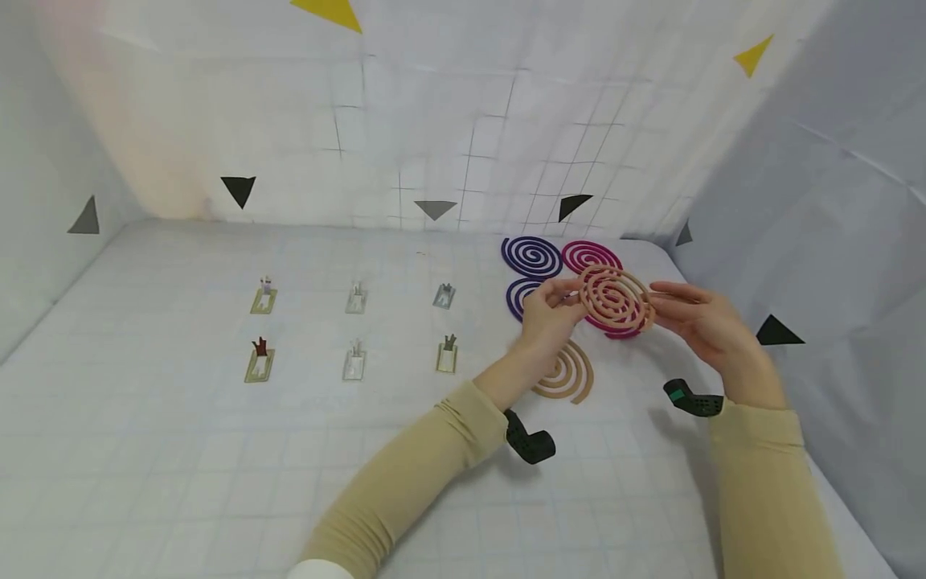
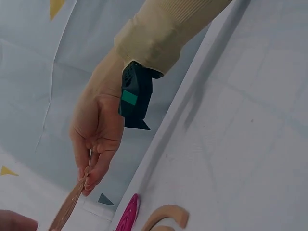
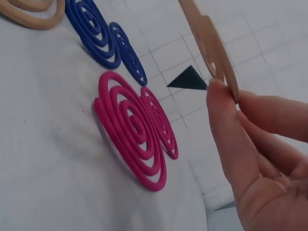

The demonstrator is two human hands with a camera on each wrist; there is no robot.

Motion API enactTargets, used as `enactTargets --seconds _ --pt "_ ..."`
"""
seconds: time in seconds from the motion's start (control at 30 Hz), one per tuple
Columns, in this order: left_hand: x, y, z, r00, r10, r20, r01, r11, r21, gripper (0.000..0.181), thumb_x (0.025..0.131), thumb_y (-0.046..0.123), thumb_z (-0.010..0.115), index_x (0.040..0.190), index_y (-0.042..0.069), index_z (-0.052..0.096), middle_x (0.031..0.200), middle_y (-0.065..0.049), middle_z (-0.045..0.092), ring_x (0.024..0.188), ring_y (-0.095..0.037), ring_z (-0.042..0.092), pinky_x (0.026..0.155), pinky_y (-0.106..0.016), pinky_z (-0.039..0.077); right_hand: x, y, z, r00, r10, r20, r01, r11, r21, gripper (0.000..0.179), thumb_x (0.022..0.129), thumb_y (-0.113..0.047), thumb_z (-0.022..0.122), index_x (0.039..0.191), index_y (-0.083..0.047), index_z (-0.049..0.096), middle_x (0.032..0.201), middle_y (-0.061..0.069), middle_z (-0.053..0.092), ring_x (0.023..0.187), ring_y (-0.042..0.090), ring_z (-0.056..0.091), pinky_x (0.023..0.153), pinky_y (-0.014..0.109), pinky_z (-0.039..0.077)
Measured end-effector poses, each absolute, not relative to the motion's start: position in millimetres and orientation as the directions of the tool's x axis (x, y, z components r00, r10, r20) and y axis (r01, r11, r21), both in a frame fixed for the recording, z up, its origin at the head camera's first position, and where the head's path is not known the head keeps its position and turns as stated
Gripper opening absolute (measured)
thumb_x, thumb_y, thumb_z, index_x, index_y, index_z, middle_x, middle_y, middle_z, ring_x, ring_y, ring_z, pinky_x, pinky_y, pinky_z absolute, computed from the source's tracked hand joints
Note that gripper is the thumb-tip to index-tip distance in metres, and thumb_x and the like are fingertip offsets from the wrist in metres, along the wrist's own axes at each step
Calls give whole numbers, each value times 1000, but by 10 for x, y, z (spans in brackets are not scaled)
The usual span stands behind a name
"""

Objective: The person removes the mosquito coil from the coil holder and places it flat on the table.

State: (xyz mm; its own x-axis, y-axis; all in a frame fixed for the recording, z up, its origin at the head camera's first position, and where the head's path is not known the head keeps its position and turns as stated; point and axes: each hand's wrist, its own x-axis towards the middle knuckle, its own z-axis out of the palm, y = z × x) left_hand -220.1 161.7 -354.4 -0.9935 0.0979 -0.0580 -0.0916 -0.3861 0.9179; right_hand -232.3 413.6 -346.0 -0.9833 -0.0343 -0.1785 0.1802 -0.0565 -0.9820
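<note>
Both hands hold up a tan mosquito coil (image 1: 615,296) over the right part of the table. My left hand (image 1: 546,322) pinches its left edge. At the opposite edge, the thumb and fingers of my right hand (image 1: 702,326) grip it, as the right wrist view also shows. Seen edge-on there, the held coil (image 3: 221,57) shows two layers close together. Another tan coil (image 1: 582,374) lies below the left hand, partly hidden by it. Beyond the hands lie two blue coils (image 1: 531,257) and two magenta coils (image 1: 589,254); the nearer ones are partly covered.
To the left, several small rectangular metal coil stands (image 1: 260,366) with upright prongs stand in two rows. White sheet walls (image 1: 448,121) with black and yellow triangles rise behind and beside the table (image 1: 181,474). Black devices (image 1: 531,442) are worn at both wrists.
</note>
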Motion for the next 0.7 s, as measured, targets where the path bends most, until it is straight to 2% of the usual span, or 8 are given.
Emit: enactTargets --seconds 0.17,0.27,0.4,0.57,0.7 --pt "-2169 1615 -3606 -988 137 -67 -111 -341 934 33 81 -13 63 111 0 68 116 -10 70 110 -21 65 87 -24 56 -2292 4266 -3506 -980 -117 -162 171 -75 -982 24 99 -1 57 119 -10 65 107 -2 69 97 9 70 83 22 59" --pt "-2153 1629 -3644 -984 160 -75 -125 -327 937 32 81 -13 63 109 1 68 116 -11 71 111 -23 65 86 -24 55 -2270 4335 -3550 -977 -144 -160 164 -20 -986 23 99 0 56 116 -11 67 107 -3 69 96 8 69 83 21 58" --pt "-2138 1655 -3691 -979 189 -78 -136 -318 938 31 81 -13 63 108 1 69 114 -13 71 100 -16 64 78 -19 52 -2249 4411 -3610 -971 -173 -163 162 17 -987 24 98 3 55 113 -10 70 105 -1 71 94 10 70 83 22 59" --pt "-2123 1664 -3725 -971 217 -97 -159 -290 944 33 79 -16 61 106 1 70 106 -9 70 82 -6 55 67 -15 46 -2230 4505 -3686 -959 -222 -178 173 44 -984 28 98 7 53 111 -8 72 104 0 73 93 11 71 84 24 59" --pt "-2123 1662 -3762 -959 255 -127 -190 -240 952 32 81 -13 63 106 5 70 111 -7 69 96 -13 63 79 -22 52 -2236 4591 -3763 -948 -248 -201 188 75 -979 28 98 8 53 112 -7 72 107 1 73 94 13 71 84 27 59"
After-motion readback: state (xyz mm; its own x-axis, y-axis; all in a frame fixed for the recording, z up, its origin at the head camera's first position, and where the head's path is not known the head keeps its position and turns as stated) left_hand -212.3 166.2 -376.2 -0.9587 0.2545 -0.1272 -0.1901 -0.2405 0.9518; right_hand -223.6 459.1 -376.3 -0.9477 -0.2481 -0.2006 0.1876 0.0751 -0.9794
